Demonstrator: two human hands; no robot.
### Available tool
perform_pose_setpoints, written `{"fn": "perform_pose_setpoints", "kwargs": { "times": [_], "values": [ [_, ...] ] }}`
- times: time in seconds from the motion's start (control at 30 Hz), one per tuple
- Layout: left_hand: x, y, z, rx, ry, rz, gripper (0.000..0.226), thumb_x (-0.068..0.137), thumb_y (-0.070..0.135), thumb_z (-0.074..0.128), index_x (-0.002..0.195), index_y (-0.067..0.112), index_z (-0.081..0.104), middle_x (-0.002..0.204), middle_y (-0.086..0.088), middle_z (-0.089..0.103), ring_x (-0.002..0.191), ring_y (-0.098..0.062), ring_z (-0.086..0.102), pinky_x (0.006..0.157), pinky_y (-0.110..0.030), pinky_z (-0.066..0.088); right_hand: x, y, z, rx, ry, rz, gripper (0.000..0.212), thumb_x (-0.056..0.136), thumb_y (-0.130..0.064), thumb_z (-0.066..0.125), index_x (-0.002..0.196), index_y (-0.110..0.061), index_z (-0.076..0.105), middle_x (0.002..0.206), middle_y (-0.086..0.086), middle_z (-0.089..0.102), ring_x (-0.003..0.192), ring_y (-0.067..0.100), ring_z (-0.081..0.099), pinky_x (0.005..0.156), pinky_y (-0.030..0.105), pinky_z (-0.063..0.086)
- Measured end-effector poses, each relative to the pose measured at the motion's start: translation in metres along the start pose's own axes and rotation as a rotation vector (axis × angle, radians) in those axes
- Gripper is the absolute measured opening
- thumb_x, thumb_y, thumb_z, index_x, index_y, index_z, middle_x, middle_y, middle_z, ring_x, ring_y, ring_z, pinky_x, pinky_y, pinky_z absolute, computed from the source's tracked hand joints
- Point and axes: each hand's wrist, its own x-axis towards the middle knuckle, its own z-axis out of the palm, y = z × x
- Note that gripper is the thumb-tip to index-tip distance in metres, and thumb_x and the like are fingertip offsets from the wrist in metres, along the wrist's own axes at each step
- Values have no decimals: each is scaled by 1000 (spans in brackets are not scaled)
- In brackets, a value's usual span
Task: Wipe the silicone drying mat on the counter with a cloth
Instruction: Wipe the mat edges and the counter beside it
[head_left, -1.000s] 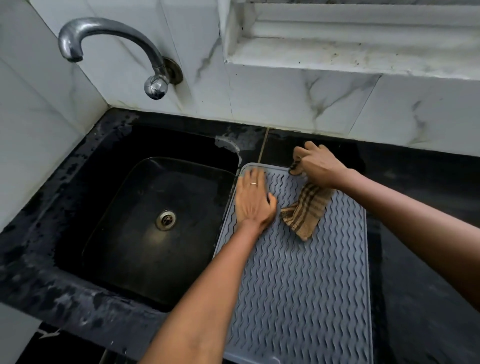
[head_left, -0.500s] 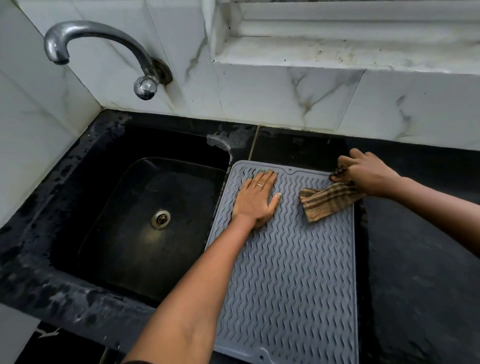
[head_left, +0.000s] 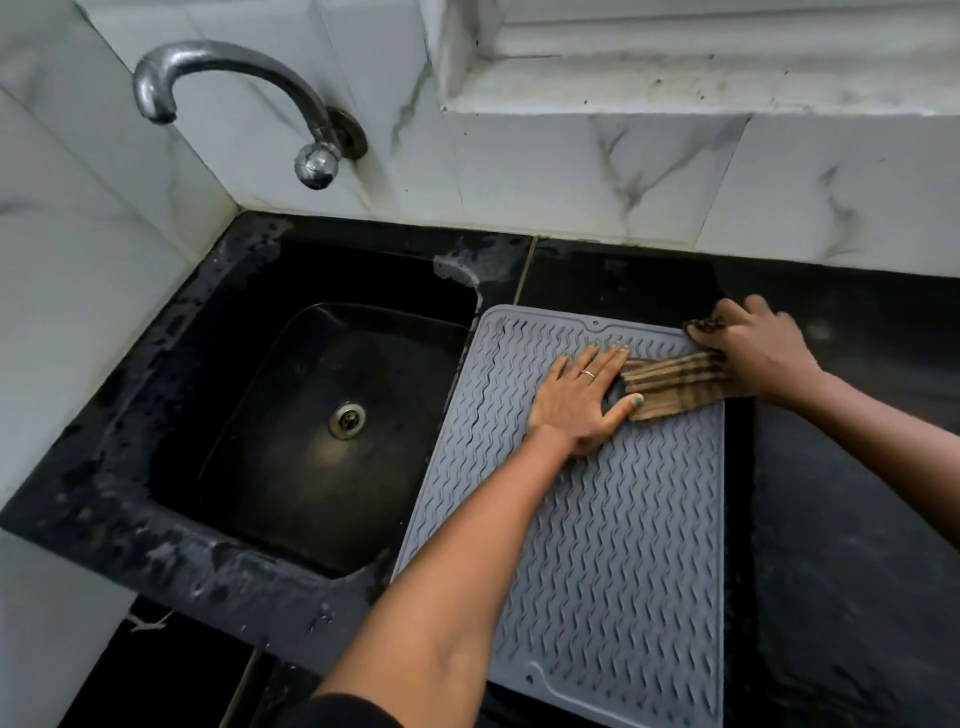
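Change: cloth (head_left: 675, 387) has swept from mat centre toward the 2 o'clock corner; far strip judged wiped, near area pending.
Mat (head_left: 597, 545): flat on counter (head_left: 857, 545), at sink's 3 o'clock.
Sink (head_left: 322, 415): holds nothing visible.
Left hand (head_left: 587, 400): spread flat, pressing mat.
Right hand (head_left: 753, 348): clutching cloth.

Your left hand (head_left: 582, 400) wears a thin ring and green nail polish; a dark sleeve (head_left: 348, 712) shows at bottom centre.
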Motion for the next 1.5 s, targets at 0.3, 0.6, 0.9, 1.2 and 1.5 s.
{"fn": "perform_pose_setpoints", "kwargs": {
  "times": [0.3,0.6,0.9,1.2,1.5],
  "values": [
    [1,5,-1,-44,-21,-36,110,60,78,-28,153,28,4,161,7,6,149,-13,1,120,-40,-1,-31,-7,8,39,-2,124,43,70,-39,76,105,-16,68,104,11,53,94,36,44,67,45,47],
    [1,10,-2,-1,-53,-60,125,46,82,-32,153,26,0,162,5,0,149,-15,-2,119,-44,-2,-116,-63,6,377,-75,296,11,79,-18,65,85,-13,73,103,3,53,93,26,41,64,33,44],
    [-6,10,-10,43,-88,35,70,98,50,33,153,16,7,161,-3,5,149,-22,2,120,-41,-1,-159,-90,-5,317,13,265,26,73,-4,63,94,-16,74,102,9,57,90,34,45,59,35,41],
    [-56,15,23,87,27,142,57,102,40,27,153,18,12,161,-1,11,148,-19,9,119,-37,3,-121,-86,9,372,11,478,33,91,-14,51,122,-18,62,112,15,50,104,39,42,80,47,43],
    [-56,21,21,92,-23,87,57,102,39,23,153,19,7,161,0,6,149,-17,4,121,-40,4,-242,-153,-14,385,-190,478,25,77,-4,56,96,-12,71,101,5,49,98,26,44,60,29,35]
  ]
}}
